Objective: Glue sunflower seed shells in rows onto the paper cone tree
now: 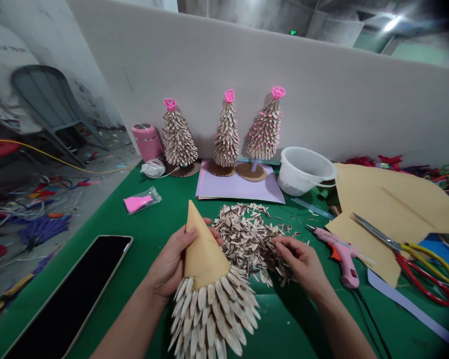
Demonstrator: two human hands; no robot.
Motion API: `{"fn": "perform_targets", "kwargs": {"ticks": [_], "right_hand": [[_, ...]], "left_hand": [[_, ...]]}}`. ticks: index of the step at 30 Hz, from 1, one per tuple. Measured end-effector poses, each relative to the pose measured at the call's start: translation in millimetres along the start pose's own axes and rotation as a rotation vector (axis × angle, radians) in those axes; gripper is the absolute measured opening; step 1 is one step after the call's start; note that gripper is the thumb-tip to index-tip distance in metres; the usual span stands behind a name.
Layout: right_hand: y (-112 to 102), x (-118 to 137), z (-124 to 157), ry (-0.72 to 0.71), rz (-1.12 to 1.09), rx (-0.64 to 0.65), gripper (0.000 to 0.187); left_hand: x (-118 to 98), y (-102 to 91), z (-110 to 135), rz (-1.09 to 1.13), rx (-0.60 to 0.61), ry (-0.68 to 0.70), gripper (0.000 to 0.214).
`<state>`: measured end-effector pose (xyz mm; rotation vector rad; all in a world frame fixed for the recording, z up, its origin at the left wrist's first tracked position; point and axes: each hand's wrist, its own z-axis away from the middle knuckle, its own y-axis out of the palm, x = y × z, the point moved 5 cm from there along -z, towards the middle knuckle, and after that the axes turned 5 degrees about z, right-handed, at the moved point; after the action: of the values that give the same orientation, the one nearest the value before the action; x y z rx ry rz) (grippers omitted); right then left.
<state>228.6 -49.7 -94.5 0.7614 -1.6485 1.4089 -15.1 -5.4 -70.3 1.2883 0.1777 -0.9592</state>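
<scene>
My left hand is wrapped round a tan paper cone, thumb on the near side and fingertips showing behind it. The cone's lower part is covered in overlapping rows of pale sunflower seed shells; its upper part is bare. At the right edge of a heap of sunflower seed shells, my right hand has thumb and index finger pinched together. Whether a shell sits between those fingertips is too small to tell. A pink glue gun lies just right of this hand, nozzle toward the heap.
Three shell-covered trees with pink tops stand at the back beside a white bucket. Large scissors rest on tan paper at right. A phone, a bag of pink material and a pink flask are at left.
</scene>
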Motion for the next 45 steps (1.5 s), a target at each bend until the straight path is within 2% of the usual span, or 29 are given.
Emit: {"fn": "perform_targets", "kwargs": {"ticks": [4, 8, 11, 15, 17, 22, 26, 30, 35, 39, 43, 45], "right_hand": [[-6.3, -12.9, -4.0, 0.018, -0.006, -0.091, 0.029], [-10.7, -25.9, -7.2, 0.02, 0.077, -0.162, 0.033], [-5.7, -20.8, -6.4, -0.024, 0.183, -0.11, 0.039], [11.6, -3.9, -3.6, -0.114, 0.279, 0.014, 0.054], [22.7, 2.9, -5.0, -0.146, 0.295, 0.067, 0.052], [47.1, 17.2, -18.9, -0.204, 0.232, 0.171, 0.04], [50.8, 27.3, -29.5, -0.242, 0.108, 0.237, 0.044], [40.4, 22.8, -35.7, -0.247, 0.05, 0.222, 0.043], [30.7, 9.6, -35.8, -0.262, 0.097, 0.082, 0.033], [40.6, 16.0, -28.8, -0.331, 0.157, 0.077, 0.028], [56.5, 30.5, -22.4, -0.412, 0.213, 0.144, 0.037], [60.1, 35.5, -20.8, -0.446, 0.244, 0.168, 0.03]], "left_hand": [[-0.6, 0.5, 0.8, 0.001, -0.006, 0.004, 0.02], [-0.7, 1.0, 0.9, -0.011, -0.017, -0.006, 0.021], [-0.5, 0.5, 0.3, -0.02, -0.019, -0.011, 0.023], [0.1, -0.5, -0.7, -0.018, -0.024, -0.004, 0.024], [0.6, -0.6, -1.3, -0.012, -0.023, 0.0, 0.024], [-0.5, -2.9, -2.9, -0.005, -0.012, 0.019, 0.025], [-2.5, -5.9, -2.9, -0.003, -0.001, 0.03, 0.024], [-2.7, -6.3, -2.3, -0.004, 0.022, 0.028, 0.022], [-0.5, -5.0, -2.2, -0.015, 0.04, 0.009, 0.021], [0.5, -2.9, -1.7, -0.034, 0.056, 0.008, 0.022], [0.8, -2.1, -0.8, -0.043, 0.047, 0.011, 0.022], [0.7, -2.5, -0.6, -0.039, 0.043, 0.012, 0.021]]}}
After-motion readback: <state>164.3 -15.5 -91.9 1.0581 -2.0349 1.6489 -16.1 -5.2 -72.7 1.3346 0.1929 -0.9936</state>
